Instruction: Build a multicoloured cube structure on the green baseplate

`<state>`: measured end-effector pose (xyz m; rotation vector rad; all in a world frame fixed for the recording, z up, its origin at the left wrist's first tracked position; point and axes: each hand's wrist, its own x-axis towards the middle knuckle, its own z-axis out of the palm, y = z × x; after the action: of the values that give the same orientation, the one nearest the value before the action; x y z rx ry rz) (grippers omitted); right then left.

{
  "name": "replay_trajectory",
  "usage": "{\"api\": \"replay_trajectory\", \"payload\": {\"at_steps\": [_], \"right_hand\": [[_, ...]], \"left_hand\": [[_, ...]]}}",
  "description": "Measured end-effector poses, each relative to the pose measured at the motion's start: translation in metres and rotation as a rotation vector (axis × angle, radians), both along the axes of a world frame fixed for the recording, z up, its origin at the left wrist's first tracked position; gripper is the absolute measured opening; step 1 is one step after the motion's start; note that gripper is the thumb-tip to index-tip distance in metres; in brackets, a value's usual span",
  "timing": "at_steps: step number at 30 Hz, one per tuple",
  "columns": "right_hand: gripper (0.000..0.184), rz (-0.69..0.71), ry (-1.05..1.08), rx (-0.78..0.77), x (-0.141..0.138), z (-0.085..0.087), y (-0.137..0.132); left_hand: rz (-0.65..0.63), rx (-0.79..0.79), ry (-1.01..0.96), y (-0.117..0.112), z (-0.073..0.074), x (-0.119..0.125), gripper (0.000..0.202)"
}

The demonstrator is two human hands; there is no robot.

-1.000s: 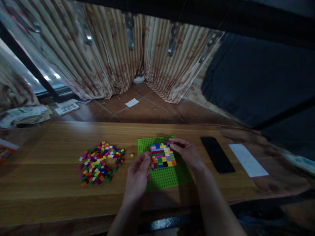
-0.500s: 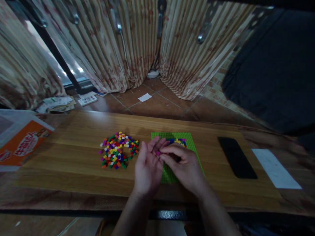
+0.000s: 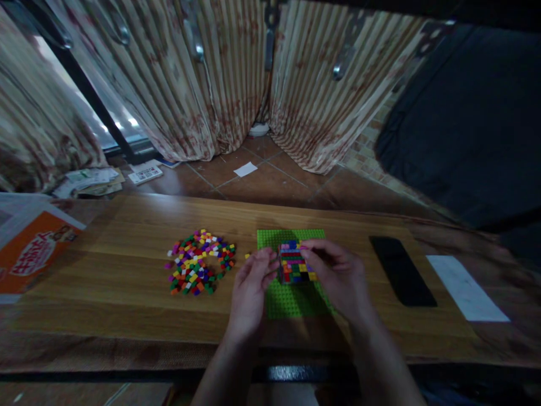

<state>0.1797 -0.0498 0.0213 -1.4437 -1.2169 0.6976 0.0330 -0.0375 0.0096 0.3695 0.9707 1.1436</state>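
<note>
A green studded baseplate [image 3: 291, 299] lies on the wooden table [image 3: 127, 293]. A patch of small multicoloured bricks [image 3: 295, 266] is fixed on its far half. My right hand [image 3: 340, 276] reaches over the patch from the right, thumb and forefinger pinched at its far edge on what looks like a small pink brick. My left hand [image 3: 252, 282] rests at the patch's left side with its fingers curled in; what they hold is hidden. A loose pile of coloured bricks [image 3: 196, 262] lies to the left, and one yellow brick [image 3: 247, 256] sits apart from it.
A black phone [image 3: 401, 270] and a white paper strip [image 3: 465, 287] lie to the right on the table. An orange printed package [image 3: 29, 248] sits at the far left. Beyond the table are tiled floor, striped curtains and a stack of papers [image 3: 91, 179].
The hands met in front of the baseplate, right fingers picking at the open left palm. Now the right hand is back on the brick patch and the left fingers have curled.
</note>
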Motion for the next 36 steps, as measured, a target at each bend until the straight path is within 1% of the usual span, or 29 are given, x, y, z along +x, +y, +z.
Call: {"api": "replay_trajectory", "payload": {"at_steps": [1, 3, 6, 9, 12, 15, 19, 24, 29, 32, 36], "right_hand": [[0.014, -0.052, 0.046, -0.007, 0.009, -0.001, 0.000], [0.019, -0.114, 0.055, -0.012, 0.028, -0.003, 0.001], [0.024, -0.151, -0.083, -0.008, 0.048, -0.005, 0.000], [0.025, -0.164, -0.207, -0.038, 0.056, -0.008, -0.001], [0.026, -0.189, -0.230, -0.098, 0.057, -0.011, 0.000], [0.026, -0.191, -0.160, -0.125, 0.054, -0.013, 0.001], [0.026, -0.155, -0.056, -0.118, 0.052, -0.013, 0.001], [0.020, -0.122, -0.045, -0.070, 0.049, -0.014, 0.003], [0.017, -0.077, -0.074, -0.030, 0.048, -0.027, 0.008], [0.016, -0.064, -0.093, -0.046, 0.049, -0.035, 0.012], [0.016, -0.078, -0.133, -0.059, 0.049, -0.039, 0.016]], "left_hand": [[-0.011, -0.017, 0.032, 0.000, -0.002, 0.000, 0.038], [-0.049, -0.039, 0.045, 0.000, -0.005, -0.001, 0.037], [-0.086, -0.052, 0.034, 0.000, -0.004, 0.000, 0.036], [-0.086, -0.061, 0.034, 0.000, 0.000, 0.002, 0.036], [-0.083, -0.064, 0.038, -0.001, 0.001, 0.003, 0.036], [-0.091, -0.060, 0.047, -0.001, 0.001, 0.002, 0.037], [-0.102, -0.053, 0.054, -0.001, 0.000, 0.002, 0.037], [-0.103, -0.047, 0.063, 0.001, 0.000, 0.003, 0.036], [-0.112, -0.023, 0.157, 0.003, -0.004, 0.004, 0.034], [-0.123, -0.015, 0.196, 0.003, -0.007, 0.004, 0.033], [-0.140, -0.021, 0.203, 0.002, -0.008, 0.004, 0.035]]}}
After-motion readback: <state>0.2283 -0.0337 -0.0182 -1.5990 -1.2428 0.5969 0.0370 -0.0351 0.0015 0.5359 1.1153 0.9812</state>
